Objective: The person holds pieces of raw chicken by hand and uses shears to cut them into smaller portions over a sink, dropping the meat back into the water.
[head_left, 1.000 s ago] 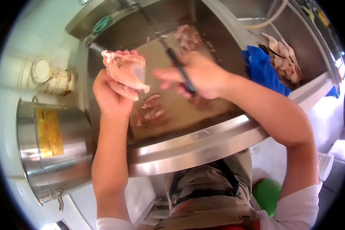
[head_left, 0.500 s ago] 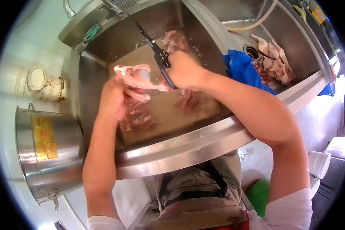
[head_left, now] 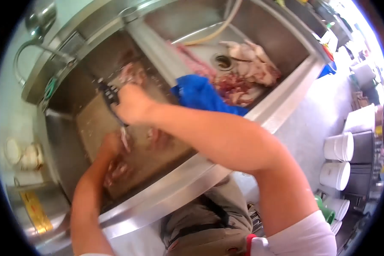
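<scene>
In the left sink basin [head_left: 175, 151], my right hand [head_left: 134, 104] grips black-handled scissors [head_left: 110, 94], their blades pointing up and left. My left hand [head_left: 110, 144] is low over the cloudy water, its fingers blurred but closed at a pale piece of raw poultry [head_left: 124, 138]. More raw meat [head_left: 118, 171] lies in the water below my left hand. Another chunk [head_left: 158, 138] sits under my right wrist, and further meat [head_left: 132, 73] is beyond my right hand.
The right basin holds raw poultry pieces [head_left: 254, 64] and red meat scraps [head_left: 232, 87] around a drain [head_left: 222, 62]. A blue cloth [head_left: 205, 94] drapes over the divider. A hose [head_left: 213, 37] enters that basin. White buckets [head_left: 339, 147] stand at right; a metal pot [head_left: 51, 205] is at left.
The view has swung to the right, showing more of the right basin and floor. My left hand has lowered toward the water with the poultry piece. My right hand still holds the scissors.
</scene>
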Demonstrator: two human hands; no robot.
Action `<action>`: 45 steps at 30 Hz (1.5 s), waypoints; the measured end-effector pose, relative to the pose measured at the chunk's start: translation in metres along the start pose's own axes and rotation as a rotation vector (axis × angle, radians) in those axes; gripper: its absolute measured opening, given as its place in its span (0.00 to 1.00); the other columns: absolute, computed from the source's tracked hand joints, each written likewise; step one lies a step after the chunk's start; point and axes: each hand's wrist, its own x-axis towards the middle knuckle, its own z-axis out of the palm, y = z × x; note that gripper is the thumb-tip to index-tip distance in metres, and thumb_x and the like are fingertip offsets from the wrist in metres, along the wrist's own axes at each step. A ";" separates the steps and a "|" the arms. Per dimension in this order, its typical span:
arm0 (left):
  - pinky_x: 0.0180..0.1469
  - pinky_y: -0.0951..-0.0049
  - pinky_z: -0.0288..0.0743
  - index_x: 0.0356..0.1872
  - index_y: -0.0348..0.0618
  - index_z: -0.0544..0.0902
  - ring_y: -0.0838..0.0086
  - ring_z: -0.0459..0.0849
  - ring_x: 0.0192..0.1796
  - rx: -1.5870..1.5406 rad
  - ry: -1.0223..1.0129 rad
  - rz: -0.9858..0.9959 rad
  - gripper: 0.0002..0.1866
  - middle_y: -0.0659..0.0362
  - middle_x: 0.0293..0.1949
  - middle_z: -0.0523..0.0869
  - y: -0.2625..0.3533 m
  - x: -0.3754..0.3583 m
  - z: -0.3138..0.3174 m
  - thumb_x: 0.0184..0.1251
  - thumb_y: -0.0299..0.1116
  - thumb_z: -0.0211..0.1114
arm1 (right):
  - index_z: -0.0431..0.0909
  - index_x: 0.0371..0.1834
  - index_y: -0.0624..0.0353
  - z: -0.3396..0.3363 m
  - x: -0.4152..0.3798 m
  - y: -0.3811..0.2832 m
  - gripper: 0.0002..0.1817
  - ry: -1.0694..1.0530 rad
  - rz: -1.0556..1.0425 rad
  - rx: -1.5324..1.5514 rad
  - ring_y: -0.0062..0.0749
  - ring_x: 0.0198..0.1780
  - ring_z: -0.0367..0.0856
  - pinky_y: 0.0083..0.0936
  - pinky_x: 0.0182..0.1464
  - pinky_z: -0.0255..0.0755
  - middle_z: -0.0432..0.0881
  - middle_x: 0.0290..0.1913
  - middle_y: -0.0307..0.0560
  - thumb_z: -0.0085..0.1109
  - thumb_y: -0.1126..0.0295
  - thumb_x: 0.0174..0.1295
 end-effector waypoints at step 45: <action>0.50 0.60 0.80 0.55 0.33 0.78 0.62 0.84 0.49 -1.696 0.134 0.361 0.18 0.51 0.48 0.84 0.074 -0.180 -0.101 0.73 0.37 0.53 | 0.81 0.33 0.65 -0.066 -0.037 -0.052 0.15 -0.151 0.123 0.696 0.19 0.20 0.73 0.19 0.22 0.69 0.81 0.26 0.41 0.71 0.63 0.59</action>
